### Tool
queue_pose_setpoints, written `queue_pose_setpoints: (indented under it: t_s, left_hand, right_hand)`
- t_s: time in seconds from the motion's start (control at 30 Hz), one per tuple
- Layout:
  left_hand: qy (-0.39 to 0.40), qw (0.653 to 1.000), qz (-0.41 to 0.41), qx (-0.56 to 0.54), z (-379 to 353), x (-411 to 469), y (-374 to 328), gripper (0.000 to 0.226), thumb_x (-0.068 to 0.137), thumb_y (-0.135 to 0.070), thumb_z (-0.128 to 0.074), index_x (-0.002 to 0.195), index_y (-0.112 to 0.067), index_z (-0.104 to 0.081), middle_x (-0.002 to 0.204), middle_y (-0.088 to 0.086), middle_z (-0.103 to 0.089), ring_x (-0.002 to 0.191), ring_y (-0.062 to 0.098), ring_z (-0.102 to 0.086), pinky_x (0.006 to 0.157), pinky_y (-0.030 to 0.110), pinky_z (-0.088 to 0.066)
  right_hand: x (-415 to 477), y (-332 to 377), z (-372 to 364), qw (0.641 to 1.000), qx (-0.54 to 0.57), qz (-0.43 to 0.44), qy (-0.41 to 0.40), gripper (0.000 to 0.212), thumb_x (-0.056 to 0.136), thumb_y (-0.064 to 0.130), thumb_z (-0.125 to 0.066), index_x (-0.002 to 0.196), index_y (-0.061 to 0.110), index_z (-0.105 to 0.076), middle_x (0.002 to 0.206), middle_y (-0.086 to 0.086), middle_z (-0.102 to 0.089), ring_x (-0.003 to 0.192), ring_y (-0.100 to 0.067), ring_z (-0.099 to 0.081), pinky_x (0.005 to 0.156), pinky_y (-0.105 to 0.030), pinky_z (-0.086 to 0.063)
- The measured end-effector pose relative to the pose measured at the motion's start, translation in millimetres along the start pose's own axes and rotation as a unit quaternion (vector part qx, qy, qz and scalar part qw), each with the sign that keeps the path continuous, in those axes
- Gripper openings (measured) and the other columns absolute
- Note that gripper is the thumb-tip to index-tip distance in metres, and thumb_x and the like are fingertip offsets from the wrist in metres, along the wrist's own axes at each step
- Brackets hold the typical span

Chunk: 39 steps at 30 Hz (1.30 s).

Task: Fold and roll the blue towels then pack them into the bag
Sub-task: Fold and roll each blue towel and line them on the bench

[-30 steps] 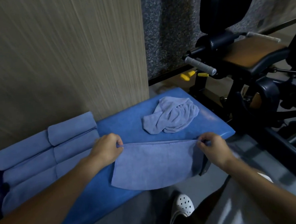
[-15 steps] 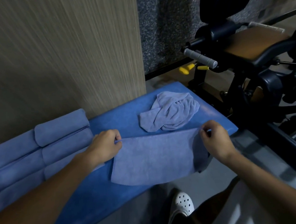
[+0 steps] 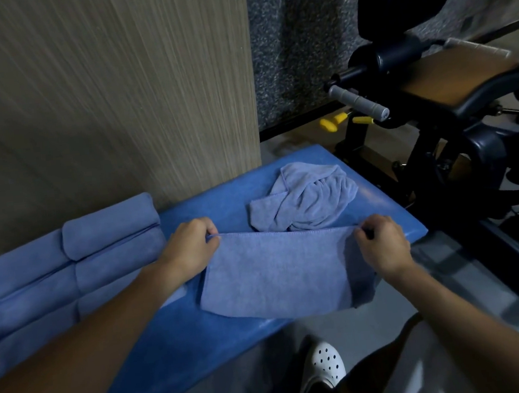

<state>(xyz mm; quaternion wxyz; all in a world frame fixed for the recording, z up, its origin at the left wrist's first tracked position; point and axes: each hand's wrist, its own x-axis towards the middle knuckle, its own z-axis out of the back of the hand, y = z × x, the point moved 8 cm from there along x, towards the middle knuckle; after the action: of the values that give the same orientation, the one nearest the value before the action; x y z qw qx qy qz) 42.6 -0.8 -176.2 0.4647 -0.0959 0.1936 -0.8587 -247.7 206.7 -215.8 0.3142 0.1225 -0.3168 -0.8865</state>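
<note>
A blue towel (image 3: 278, 273) lies flat and folded on the blue padded bench (image 3: 177, 340), its near edge hanging over the bench's front. My left hand (image 3: 190, 247) pinches its far left corner. My right hand (image 3: 380, 241) pinches the far right corner. Just behind it sits a crumpled blue towel (image 3: 306, 201). Several rolled blue towels (image 3: 68, 265) lie in rows at the left end of the bench. No bag is visible.
A wood-grain wall panel (image 3: 100, 100) stands right behind the bench. Black gym equipment (image 3: 435, 122) with a grey handle and a brown pad crowds the right side. My foot in a white perforated shoe (image 3: 323, 364) is on the floor below the bench.
Both hands have carried the towel's top edge a little farther onto the bench, toward the crumpled towel; the towel lies flatter now.
</note>
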Motion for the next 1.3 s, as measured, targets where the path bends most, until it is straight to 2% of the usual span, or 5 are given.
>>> queue_pose_setpoints:
  t_s: [0.23,0.33,0.6,1.13,1.3]
  left_hand:
    - [-0.087,0.980,-0.164,0.070,-13,-39,-51,0.027,0.085,-0.002,-0.057,0.111,-0.008,-0.064,0.111,0.008,-0.064,0.103,0.032,-0.060,0.090,0.043,-0.047]
    - [-0.032,0.952,-0.277,0.128,-49,-63,-75,0.040,0.093,-0.026,-0.039,0.121,-0.013,-0.065,0.133,0.007,-0.061,0.126,0.026,-0.054,0.107,0.036,-0.039]
    - [0.084,0.964,-0.167,0.190,-88,-54,-41,0.067,0.090,-0.060,-0.001,0.154,-0.042,0.001,0.161,-0.017,0.010,0.149,0.010,0.013,0.121,0.047,0.004]
    - [0.060,0.979,-0.097,0.167,-86,-7,-35,0.071,0.084,-0.061,0.009,0.153,-0.042,0.007,0.162,-0.015,0.015,0.148,0.012,0.019,0.120,0.048,0.009]
    - [0.033,0.976,-0.119,0.180,-85,-49,-43,0.068,0.089,-0.061,-0.002,0.154,-0.040,-0.002,0.164,-0.009,0.004,0.151,0.018,0.008,0.120,0.053,0.001]
  right_hand:
    - [-37,49,7,0.968,-0.150,0.183,-0.082,0.024,0.086,0.026,-0.049,0.105,0.014,-0.058,0.110,-0.011,-0.054,0.102,-0.036,-0.050,0.083,-0.047,-0.037]
    - [-71,63,-30,0.929,-0.233,0.287,0.011,0.044,0.093,0.043,-0.033,0.120,0.019,-0.058,0.128,-0.006,-0.055,0.121,-0.032,-0.050,0.098,-0.047,-0.035]
    - [-58,50,-69,0.905,-0.298,0.276,0.126,0.083,0.084,0.064,0.021,0.153,0.031,-0.012,0.162,-0.001,-0.007,0.149,-0.027,-0.002,0.118,-0.053,0.002]
    - [11,69,-87,0.882,-0.322,0.304,0.161,0.093,0.068,0.067,0.037,0.151,0.038,0.009,0.162,0.006,0.007,0.149,-0.020,0.006,0.119,-0.048,0.004]
    - [-26,67,-66,0.873,-0.317,0.346,0.132,0.068,0.093,0.063,0.007,0.153,0.036,-0.012,0.161,0.004,-0.008,0.149,-0.022,-0.010,0.116,-0.049,0.001]
